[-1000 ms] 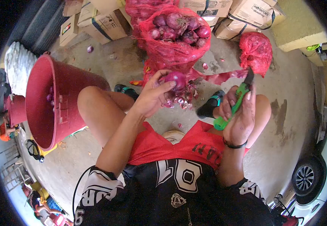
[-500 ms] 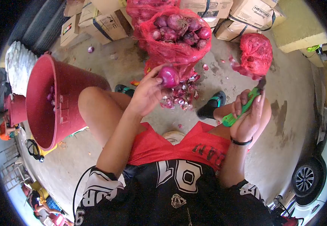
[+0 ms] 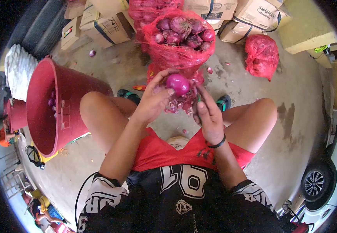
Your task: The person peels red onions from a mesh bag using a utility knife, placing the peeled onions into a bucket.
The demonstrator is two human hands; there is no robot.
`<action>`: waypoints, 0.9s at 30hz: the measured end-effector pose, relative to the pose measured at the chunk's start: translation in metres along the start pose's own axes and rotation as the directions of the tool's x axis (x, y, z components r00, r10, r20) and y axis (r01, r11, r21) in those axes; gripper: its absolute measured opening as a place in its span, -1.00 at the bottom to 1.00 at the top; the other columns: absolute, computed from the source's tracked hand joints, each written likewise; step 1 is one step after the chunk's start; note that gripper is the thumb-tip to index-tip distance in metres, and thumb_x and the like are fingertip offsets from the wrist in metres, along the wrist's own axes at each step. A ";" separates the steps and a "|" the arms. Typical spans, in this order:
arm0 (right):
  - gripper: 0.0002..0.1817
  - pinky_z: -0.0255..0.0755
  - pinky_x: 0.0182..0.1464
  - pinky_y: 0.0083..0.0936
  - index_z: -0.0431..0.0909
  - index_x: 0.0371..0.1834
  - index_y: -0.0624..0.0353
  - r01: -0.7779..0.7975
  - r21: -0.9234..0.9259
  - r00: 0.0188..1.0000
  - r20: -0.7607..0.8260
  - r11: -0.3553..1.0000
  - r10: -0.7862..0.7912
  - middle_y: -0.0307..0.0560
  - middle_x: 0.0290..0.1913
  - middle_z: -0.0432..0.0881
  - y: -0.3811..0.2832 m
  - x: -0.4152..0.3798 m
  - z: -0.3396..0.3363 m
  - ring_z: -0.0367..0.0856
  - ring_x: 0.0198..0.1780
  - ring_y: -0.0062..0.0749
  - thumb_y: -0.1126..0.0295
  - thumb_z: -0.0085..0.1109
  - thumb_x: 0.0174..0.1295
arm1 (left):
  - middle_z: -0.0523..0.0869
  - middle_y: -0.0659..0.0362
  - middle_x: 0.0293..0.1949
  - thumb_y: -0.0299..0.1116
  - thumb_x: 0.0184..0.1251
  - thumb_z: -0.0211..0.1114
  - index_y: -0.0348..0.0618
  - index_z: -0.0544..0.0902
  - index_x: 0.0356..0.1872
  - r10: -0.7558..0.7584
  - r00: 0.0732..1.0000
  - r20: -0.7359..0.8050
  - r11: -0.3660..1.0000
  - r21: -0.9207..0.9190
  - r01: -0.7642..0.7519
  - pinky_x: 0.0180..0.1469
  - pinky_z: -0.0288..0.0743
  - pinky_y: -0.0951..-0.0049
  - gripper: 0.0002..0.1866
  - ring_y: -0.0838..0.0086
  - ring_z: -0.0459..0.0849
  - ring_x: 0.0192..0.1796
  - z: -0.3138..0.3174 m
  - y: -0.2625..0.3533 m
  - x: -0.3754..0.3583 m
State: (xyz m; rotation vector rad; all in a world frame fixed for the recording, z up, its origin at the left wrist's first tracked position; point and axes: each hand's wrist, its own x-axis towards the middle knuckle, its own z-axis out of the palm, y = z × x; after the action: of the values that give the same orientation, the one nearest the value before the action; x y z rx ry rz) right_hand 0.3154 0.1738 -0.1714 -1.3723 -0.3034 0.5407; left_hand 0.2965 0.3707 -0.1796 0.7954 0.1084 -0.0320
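A shiny purple-red onion (image 3: 178, 84) rests in the fingers of my left hand (image 3: 153, 100), in front of my knees. Close to its right side is my right hand (image 3: 210, 118), wrapped round a green-handled knife (image 3: 199, 98); most of the handle is hidden by my fingers. Below the onion, papery onion skins (image 3: 174, 106) lie scattered on the floor between my feet. Straight ahead stands a red mesh sack (image 3: 178, 54), its mouth open and full of red onions.
A large dark red tub (image 3: 75, 85) leans at my left with several onions inside. Tied red mesh bag (image 3: 260, 56) sits at the front right. Cardboard boxes (image 3: 110, 27) line the back. A car wheel (image 3: 314, 183) shows at right, and a person (image 3: 6, 136) at far left.
My right hand has swung in from the right with the knife, up beside the onion. My left hand still holds the onion, which has shifted slightly right and down.
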 end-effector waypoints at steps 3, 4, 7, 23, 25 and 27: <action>-0.46 0.18 -0.42 -0.83 0.15 0.50 0.17 -0.026 0.211 0.998 -0.042 0.977 0.036 -0.41 -0.22 0.46 0.001 0.001 -0.009 0.27 -0.39 -0.80 0.29 -0.09 0.51 | 0.53 -0.04 0.20 -0.36 0.25 0.29 -0.18 0.25 0.37 -0.014 0.999 0.032 0.998 -0.067 0.016 0.26 0.50 0.17 -0.34 0.18 0.58 0.21 0.000 0.003 -0.001; -0.46 0.17 -0.43 -0.83 0.15 0.50 0.16 -0.038 0.189 0.996 -0.072 0.981 0.052 -0.42 -0.23 0.45 -0.003 0.003 -0.009 0.26 -0.39 -0.81 0.28 -0.09 0.51 | 0.52 -0.06 0.22 -0.34 0.26 0.28 -0.18 0.25 0.37 -0.011 0.999 0.047 0.996 -0.085 0.015 0.25 0.50 0.16 -0.34 0.16 0.58 0.21 0.000 0.005 -0.001; -0.47 0.22 -0.41 -0.79 0.19 0.48 0.14 -0.125 0.102 0.990 -0.056 0.987 0.131 -0.39 -0.25 0.46 -0.005 0.004 -0.018 0.29 -0.37 -0.78 0.27 -0.06 0.51 | 0.49 -0.10 0.25 -0.28 0.28 0.23 -0.19 0.24 0.38 -0.006 0.997 0.077 0.995 -0.098 0.013 0.26 0.49 0.13 -0.34 0.13 0.56 0.23 -0.007 0.009 -0.002; -0.51 0.43 0.15 -0.20 0.32 0.38 0.15 0.135 -0.658 0.989 0.130 0.741 -0.066 0.33 0.10 0.56 0.026 0.012 -0.041 0.54 0.13 0.18 0.33 0.04 0.39 | 0.56 -0.15 0.13 -0.33 0.39 0.14 -0.43 0.44 0.13 0.714 0.578 -0.394 0.483 -0.321 -0.815 0.29 0.44 0.13 -0.59 0.04 0.54 0.18 -0.110 0.218 -0.008; -0.49 0.44 0.11 -0.17 0.29 0.41 0.11 0.096 -0.676 0.993 0.118 0.730 -0.022 0.35 0.08 0.56 0.031 0.014 -0.040 0.54 0.10 0.20 0.32 0.02 0.40 | 0.55 -0.20 0.09 -0.35 0.42 0.12 -0.41 0.41 0.15 0.725 0.649 -0.232 0.653 -0.072 -0.754 0.28 0.45 0.12 -0.61 0.03 0.55 0.19 -0.090 0.197 0.013; -0.49 0.44 0.09 -0.14 0.27 0.43 0.06 0.036 -0.703 0.996 0.079 0.711 0.028 0.36 0.06 0.56 0.039 0.016 -0.041 0.55 0.07 0.22 0.32 -0.01 0.41 | 0.61 -0.11 0.04 -0.36 0.41 0.18 -0.35 0.45 0.17 0.677 0.704 -0.216 0.732 0.296 -0.613 0.15 0.54 0.21 -0.61 0.15 0.65 0.04 -0.044 0.160 0.047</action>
State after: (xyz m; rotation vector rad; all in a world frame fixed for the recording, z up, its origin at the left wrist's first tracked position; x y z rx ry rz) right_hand 0.3423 0.1519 -0.2192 -2.1008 -0.6300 0.4964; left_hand 0.3509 0.5147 -0.1020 1.0057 0.1171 0.7809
